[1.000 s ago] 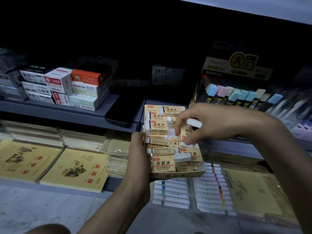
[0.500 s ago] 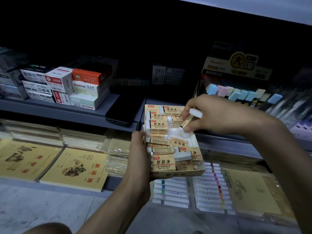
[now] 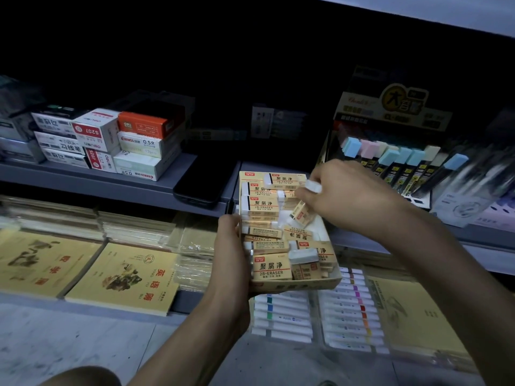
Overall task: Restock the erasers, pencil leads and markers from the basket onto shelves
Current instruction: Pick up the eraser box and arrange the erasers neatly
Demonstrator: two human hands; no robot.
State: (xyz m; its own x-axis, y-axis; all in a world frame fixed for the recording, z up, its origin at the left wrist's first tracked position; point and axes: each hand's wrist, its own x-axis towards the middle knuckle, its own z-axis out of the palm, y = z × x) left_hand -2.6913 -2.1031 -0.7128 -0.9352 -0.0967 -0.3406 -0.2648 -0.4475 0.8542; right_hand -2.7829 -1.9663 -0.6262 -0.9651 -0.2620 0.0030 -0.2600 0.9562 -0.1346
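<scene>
The grey metal shelf (image 3: 111, 185) runs 9-to-3 o'clock across the view. In front of it, held in the air, is the open cream cardboard tray (image 3: 306, 286) of cream-sleeved 2B erasers (image 3: 271, 270): neat stack at its 11 o'clock end, loose jumble toward 6.

L hand (image 3: 231, 254) grips the tray's 9 o'clock wall, thumb curled over the rim; fingers underneath are hidden. R hand (image 3: 348, 199) is over the tray's 1 o'clock corner, so it's the nearer hand to the stack.

R fingers (image 3: 305, 196) are curled in and pinch a small cream-sleeved eraser (image 3: 301, 212), which hangs approx 7 o'clock from the knuckles, just above the bare white tray floor; can't tell if it touches. Long axis approx 2-to-8 o'clock, white end at 8. A plain white eraser block (image 3: 314, 186) is tucked higher in the same hand, at 10 o'clock.

Prob. next: turn the small one to lie 9-to-3 like the stack, which sits at 9 o'clock from the fingertips.
</scene>
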